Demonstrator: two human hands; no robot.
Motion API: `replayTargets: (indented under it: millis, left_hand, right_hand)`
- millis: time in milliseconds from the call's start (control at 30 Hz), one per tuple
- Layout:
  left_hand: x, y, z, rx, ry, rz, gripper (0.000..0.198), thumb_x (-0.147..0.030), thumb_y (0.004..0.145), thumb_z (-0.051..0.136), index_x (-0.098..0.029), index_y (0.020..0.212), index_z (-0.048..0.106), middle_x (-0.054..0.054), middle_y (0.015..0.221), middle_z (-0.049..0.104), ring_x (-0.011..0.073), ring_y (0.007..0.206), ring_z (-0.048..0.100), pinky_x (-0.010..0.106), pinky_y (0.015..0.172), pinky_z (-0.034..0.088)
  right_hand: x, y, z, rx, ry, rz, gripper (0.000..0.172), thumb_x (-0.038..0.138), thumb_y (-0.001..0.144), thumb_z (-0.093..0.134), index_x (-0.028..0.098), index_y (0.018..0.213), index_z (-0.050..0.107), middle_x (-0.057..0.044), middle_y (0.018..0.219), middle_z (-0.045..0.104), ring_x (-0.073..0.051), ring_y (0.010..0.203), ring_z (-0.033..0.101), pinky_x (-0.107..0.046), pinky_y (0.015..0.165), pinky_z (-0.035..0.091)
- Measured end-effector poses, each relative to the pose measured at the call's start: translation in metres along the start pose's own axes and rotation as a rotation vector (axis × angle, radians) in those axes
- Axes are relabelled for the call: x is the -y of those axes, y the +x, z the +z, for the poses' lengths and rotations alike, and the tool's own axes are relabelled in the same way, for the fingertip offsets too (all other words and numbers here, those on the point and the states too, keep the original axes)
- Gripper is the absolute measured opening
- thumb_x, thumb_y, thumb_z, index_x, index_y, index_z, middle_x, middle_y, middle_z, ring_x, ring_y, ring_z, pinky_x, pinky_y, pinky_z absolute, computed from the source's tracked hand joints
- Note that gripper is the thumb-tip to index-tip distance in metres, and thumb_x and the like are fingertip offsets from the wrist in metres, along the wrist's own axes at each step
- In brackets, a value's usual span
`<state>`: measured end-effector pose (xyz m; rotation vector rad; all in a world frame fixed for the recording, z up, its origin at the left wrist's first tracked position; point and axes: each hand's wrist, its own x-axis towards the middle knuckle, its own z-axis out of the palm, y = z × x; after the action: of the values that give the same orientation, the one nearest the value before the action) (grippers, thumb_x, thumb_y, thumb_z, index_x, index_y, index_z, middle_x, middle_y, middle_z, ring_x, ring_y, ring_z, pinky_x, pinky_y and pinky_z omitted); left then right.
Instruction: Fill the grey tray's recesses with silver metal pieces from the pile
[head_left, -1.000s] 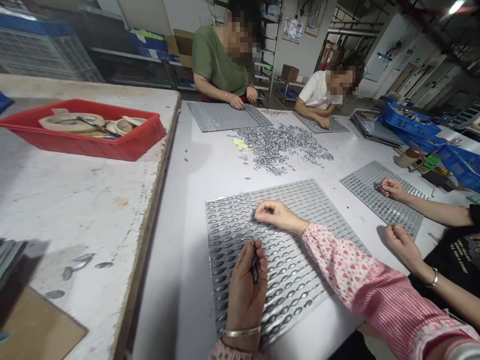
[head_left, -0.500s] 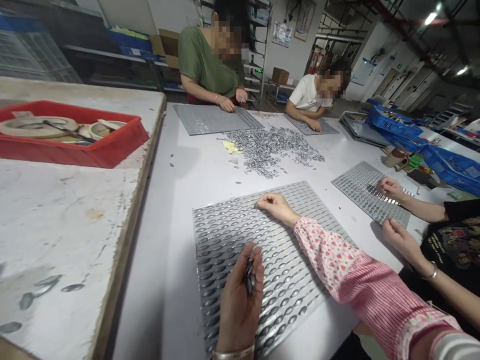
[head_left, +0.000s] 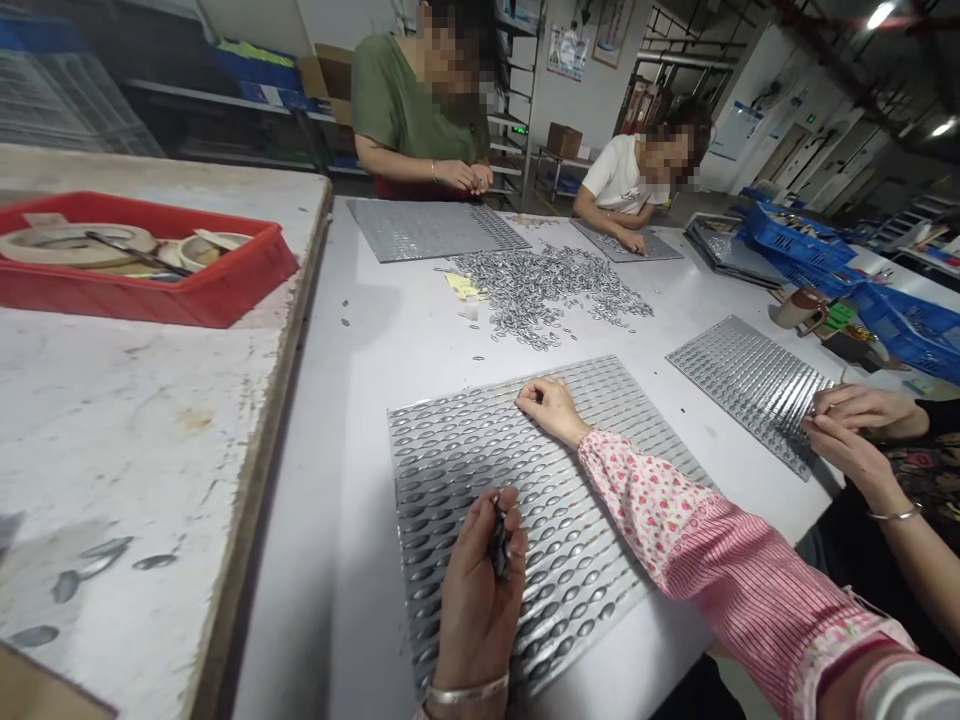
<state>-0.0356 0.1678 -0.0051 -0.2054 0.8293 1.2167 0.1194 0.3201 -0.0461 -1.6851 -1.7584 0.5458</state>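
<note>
A silver tray [head_left: 450, 470] with rows of oval pockets lies on the grey table in front of me. My left hand [head_left: 478, 590] hovers over its near part, fingers curled around a small bunch of dark metal oval pieces [head_left: 498, 545]. My right hand [head_left: 547, 405], in a pink patterned sleeve, rests on the tray's far edge with fingertips pinched down at a pocket. What it pinches is too small to make out. A heap of loose metal pieces [head_left: 551, 290] lies beyond the tray.
A red bin [head_left: 217, 290] with tape rolls sits on the raised white bench at left. A co-worker's hands [head_left: 847, 420] meet beside another tray [head_left: 742, 380] at right. Two more people work at trays [head_left: 420, 228] across the table. Blue crates [head_left: 810, 245] stand far right.
My right hand stayed at the tray's far edge and my left hand kept its pieces. The co-worker's two hands at right came together off their tray. The view shifted slightly.
</note>
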Motion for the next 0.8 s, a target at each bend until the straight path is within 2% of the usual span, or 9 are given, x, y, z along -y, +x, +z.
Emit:
replayTargets:
  millis: [67,200,267,333,433,533,633,700,800]
  left_hand:
    - [0.001,0.001,-0.001,0.011,0.013,0.039,0.020,-0.003,0.089,0.049,-0.012,0.087,0.066,0.002,0.077,0.065,0.0042,0.057,0.057,0.011,0.050,0.049]
    - [0.002,0.000,-0.001,-0.043,0.062,0.080,0.015,-0.004,0.086,0.057,-0.013,0.088,0.069,0.000,0.075,0.063,0.0037,0.058,0.058,0.011,0.053,0.050]
    - [0.002,-0.001,-0.001,-0.067,0.078,0.095,0.013,-0.004,0.083,0.061,-0.015,0.083,0.069,-0.001,0.073,0.063,0.0040,0.058,0.058,0.011,0.053,0.051]
    - [0.002,-0.002,0.000,-0.078,0.084,0.118,0.014,-0.004,0.082,0.062,-0.016,0.079,0.068,-0.003,0.070,0.062,0.0037,0.056,0.058,0.010,0.052,0.050]
    - [0.000,-0.003,0.003,-0.094,0.039,0.126,0.017,-0.004,0.086,0.056,-0.015,0.086,0.069,0.002,0.080,0.069,0.0070,0.067,0.066,0.012,0.061,0.055]
    - [-0.003,-0.004,0.007,-0.098,-0.035,0.067,0.024,-0.002,0.091,0.045,-0.009,0.099,0.067,0.011,0.096,0.073,0.0147,0.090,0.070,0.018,0.074,0.058]
    - [-0.006,-0.005,0.009,-0.127,-0.102,-0.043,0.026,-0.001,0.092,0.043,-0.007,0.107,0.064,0.011,0.091,0.075,0.0136,0.082,0.072,0.016,0.067,0.059]
    - [-0.008,-0.005,0.008,-0.176,-0.153,-0.100,0.026,-0.002,0.092,0.044,-0.008,0.110,0.063,0.009,0.084,0.075,0.0117,0.071,0.072,0.014,0.060,0.058]
    - [-0.009,-0.005,0.008,-0.187,-0.210,-0.115,0.029,-0.003,0.093,0.042,-0.008,0.112,0.062,0.011,0.085,0.075,0.0146,0.075,0.073,0.018,0.063,0.059]
  right_hand:
    - [0.009,-0.013,-0.007,0.095,0.212,0.007,0.012,0.027,0.078,0.066,0.016,0.074,0.064,0.000,0.074,0.061,-0.013,0.075,0.052,-0.027,0.077,0.040]
    - [0.039,-0.051,-0.026,0.558,0.557,-0.040,0.027,0.039,0.075,0.071,0.014,0.083,0.066,0.000,0.075,0.063,-0.011,0.068,0.054,-0.023,0.065,0.041]
    - [0.053,-0.068,-0.032,0.668,0.586,-0.094,0.029,0.040,0.073,0.074,0.014,0.084,0.067,-0.001,0.078,0.064,-0.012,0.072,0.056,-0.023,0.067,0.042]
    - [0.061,-0.076,-0.033,0.698,0.614,-0.083,0.029,0.040,0.074,0.074,0.014,0.083,0.067,0.000,0.076,0.064,-0.011,0.070,0.056,-0.023,0.066,0.042]
    - [0.057,-0.066,-0.025,0.642,0.692,0.004,0.030,0.042,0.073,0.073,0.014,0.081,0.067,-0.001,0.074,0.064,-0.011,0.068,0.056,-0.024,0.067,0.043]
    - [0.040,-0.033,-0.012,0.413,0.705,0.089,0.026,0.039,0.073,0.072,0.015,0.077,0.066,-0.001,0.075,0.065,-0.010,0.067,0.056,-0.023,0.068,0.043]
    - [0.020,0.002,0.002,0.203,0.474,0.103,0.016,0.031,0.076,0.069,0.015,0.074,0.067,0.001,0.069,0.064,-0.009,0.062,0.053,-0.022,0.064,0.040]
    - [0.013,0.017,0.009,0.151,0.284,0.089,0.014,0.029,0.076,0.068,0.016,0.073,0.070,0.001,0.068,0.065,-0.010,0.062,0.052,-0.022,0.063,0.038]
    - [0.012,0.023,0.015,0.140,0.066,0.056,0.014,0.031,0.077,0.067,0.018,0.073,0.072,0.002,0.068,0.065,-0.011,0.064,0.053,-0.022,0.064,0.036]
